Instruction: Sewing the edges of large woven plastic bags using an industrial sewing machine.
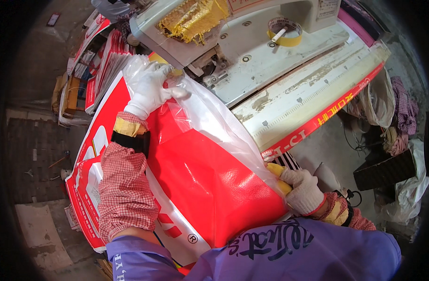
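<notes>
A large red and white woven plastic sack [210, 182] lies slanting across my lap, its white edge running along the sewing machine's bed. A see-through plastic liner [188, 93] shows at its upper edge. My left hand [149, 86], in a white glove, is closed on the sack's far corner and the bunched liner, close to the machine's needle area. At the near end of the same edge, my right hand [301, 189] pinches the sack; its knitted glove has yellow fingertips. The sewing machine [270, 70] is pale grey, with a ruler-marked front ledge.
On the machine bed rests a yellow tape roll [285, 33] with a white stick across it. Yellow woven cloth [193, 21] covers part of the machine head. A stack of folded sacks [112, 63] stands at far left. Plastic bags [411, 187] and a dark block [383, 169] lie at right.
</notes>
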The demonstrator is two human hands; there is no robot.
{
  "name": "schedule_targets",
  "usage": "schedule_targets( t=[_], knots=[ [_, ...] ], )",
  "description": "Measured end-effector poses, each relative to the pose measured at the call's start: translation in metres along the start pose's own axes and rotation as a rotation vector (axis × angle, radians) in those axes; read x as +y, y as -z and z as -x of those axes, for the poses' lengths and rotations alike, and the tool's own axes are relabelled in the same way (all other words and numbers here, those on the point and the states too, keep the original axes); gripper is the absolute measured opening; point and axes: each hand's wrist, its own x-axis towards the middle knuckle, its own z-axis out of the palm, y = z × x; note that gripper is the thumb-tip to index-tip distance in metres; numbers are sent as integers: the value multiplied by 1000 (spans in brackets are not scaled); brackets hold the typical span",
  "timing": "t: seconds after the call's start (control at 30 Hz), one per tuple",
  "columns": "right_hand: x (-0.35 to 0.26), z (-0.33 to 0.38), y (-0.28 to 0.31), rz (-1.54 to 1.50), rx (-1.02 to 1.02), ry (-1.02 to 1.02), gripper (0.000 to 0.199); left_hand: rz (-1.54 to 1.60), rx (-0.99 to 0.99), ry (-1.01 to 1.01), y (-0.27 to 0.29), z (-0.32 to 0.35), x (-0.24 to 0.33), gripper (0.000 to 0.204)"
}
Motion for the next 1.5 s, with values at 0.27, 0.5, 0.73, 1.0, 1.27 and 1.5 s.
schedule_targets(
  t=[0.27, 0.5, 0.73, 1.0, 1.27, 1.5],
  knots=[
    [0, 2, -5, -80, 1, -7, 39, 383, -317, 288, 2, 5, -4, 36],
    [-9, 4, 1, 61, -19, -23, 38, 1278, -292, 369, -9, 16, -30, 36],
    [-11, 2, 3, 30, -13, -34, 40, -192, -288, 258, -1, -2, 5, 28],
    [-2, 2, -3, -35, -11, -51, 42, -123, 111, 36, -6, -1, -2, 21],
    [-9, 0, -3, -120, 22, -9, 39, -139, 304, 173, -36, -13, 9, 23],
    [-16, 5, 1, -38, 3, -18, 32, 91, 445, 198, -60, -8, -15, 27]
  ],
)
